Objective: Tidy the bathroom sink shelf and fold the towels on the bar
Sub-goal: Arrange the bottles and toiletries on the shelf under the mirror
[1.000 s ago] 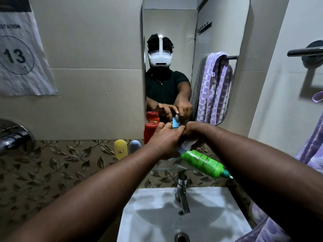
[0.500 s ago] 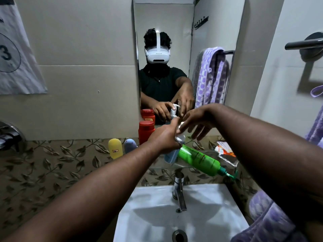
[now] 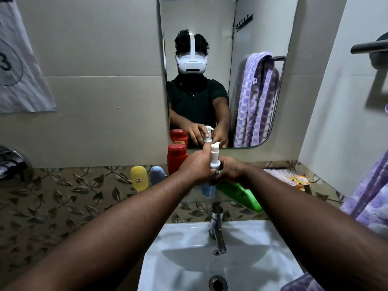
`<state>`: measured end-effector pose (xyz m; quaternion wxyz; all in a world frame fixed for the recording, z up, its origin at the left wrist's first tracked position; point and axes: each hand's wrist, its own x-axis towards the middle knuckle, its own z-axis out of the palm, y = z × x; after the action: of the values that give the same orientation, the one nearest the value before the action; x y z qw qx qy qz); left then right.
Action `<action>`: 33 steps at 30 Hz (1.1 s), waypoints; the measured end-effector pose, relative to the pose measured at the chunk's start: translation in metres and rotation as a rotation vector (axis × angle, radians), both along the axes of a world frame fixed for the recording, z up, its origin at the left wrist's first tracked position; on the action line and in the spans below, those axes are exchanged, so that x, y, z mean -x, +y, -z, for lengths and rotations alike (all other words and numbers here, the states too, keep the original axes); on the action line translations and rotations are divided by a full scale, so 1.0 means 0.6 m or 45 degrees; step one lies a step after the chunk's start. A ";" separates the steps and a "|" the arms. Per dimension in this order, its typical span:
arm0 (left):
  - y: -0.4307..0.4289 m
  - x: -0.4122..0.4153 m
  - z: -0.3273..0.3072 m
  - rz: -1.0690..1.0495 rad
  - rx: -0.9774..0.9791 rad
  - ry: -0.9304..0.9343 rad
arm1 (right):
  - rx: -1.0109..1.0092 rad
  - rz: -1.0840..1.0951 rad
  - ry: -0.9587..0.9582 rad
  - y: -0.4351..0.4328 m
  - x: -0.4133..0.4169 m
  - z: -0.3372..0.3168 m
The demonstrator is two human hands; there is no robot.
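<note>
A pump bottle with a white pump head and a blue body stands upright on the glass shelf under the mirror. My left hand is wrapped around its middle. Right beside it, my right hand is closed on the upper end of a green bottle, which lies tilted on the shelf with its lower end pointing toward the sink. The two hands touch. A purple patterned towel hangs at the right edge, below a dark towel bar.
On the shelf's left stand a red jar, a yellow bottle and a grey-blue bottle. An orange sachet packet lies at its right end. Below are the chrome tap and white sink. A wall fitting juts out at left.
My right hand has dropped from above the pump head to the green bottle's upper end. The pump bottle now stands upright with its pump head clear of my hands.
</note>
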<state>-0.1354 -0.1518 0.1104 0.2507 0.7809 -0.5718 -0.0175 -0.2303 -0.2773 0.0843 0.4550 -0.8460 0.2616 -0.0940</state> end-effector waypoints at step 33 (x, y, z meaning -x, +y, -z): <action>0.034 -0.096 -0.088 -0.206 -0.321 -0.367 | 0.069 0.209 -0.093 0.033 -0.052 0.012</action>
<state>-0.0778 -0.1311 0.1630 0.0673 0.8440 -0.5303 0.0432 -0.1991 -0.2578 0.0773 0.4320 -0.8296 0.3108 -0.1687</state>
